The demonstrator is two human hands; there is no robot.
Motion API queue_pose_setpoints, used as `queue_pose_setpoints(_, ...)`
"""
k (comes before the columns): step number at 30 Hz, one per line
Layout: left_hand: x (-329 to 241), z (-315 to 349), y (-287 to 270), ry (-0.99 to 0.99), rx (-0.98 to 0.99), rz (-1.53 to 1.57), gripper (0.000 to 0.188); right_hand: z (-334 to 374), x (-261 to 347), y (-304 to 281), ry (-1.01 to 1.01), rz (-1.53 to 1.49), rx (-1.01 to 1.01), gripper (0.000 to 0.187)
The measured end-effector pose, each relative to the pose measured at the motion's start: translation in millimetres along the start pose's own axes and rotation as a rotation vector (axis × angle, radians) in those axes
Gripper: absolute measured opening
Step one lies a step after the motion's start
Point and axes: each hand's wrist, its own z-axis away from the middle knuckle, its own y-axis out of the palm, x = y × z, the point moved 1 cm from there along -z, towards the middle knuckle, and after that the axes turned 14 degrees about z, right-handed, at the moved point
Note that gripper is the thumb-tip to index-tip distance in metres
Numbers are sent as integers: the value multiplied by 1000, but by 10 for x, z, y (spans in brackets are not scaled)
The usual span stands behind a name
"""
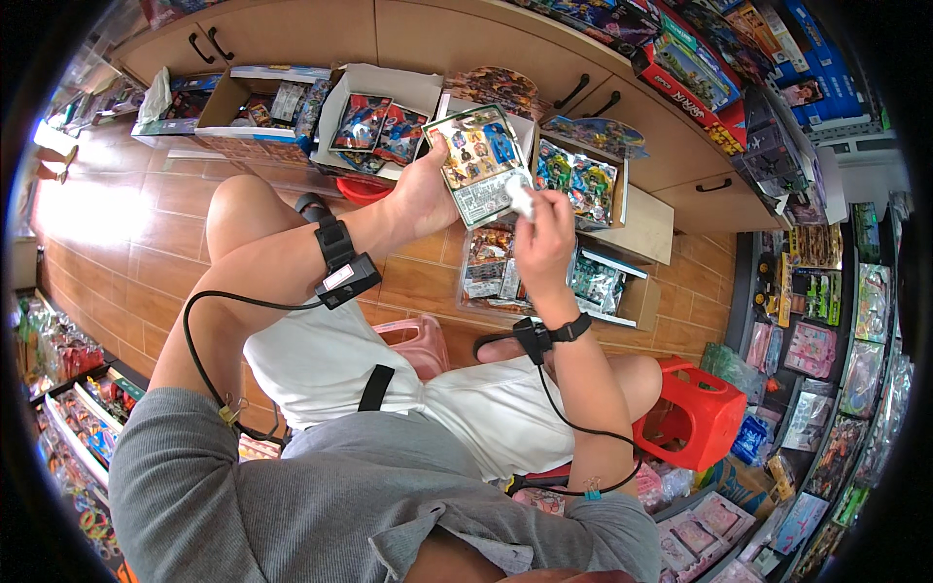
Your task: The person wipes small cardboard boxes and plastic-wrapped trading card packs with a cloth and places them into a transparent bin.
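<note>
While the left hand [425,192] clamps a flat printed packet [476,160] above the boxes, thumb on top, the right hand [547,233] pinches a white wad [520,197] over its near right corner. Small figures fill its far part, unreadably fine print the near; its long axis runs away, leaning left. Beyond, a white box [408,84] holds red-and-blue packets [367,121]; another box [621,199] holds green packets [575,180].
</note>
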Motion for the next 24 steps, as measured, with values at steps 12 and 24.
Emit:
queue_pose_setpoints(12,56,21,-1,-107,-70,-112,61,125,-171,117,1066,-1385,290,26)
queue_pose_setpoints(24,205,-27,-355,-27,-200,-492,43,-62,-58,-96,403,-203,59,17)
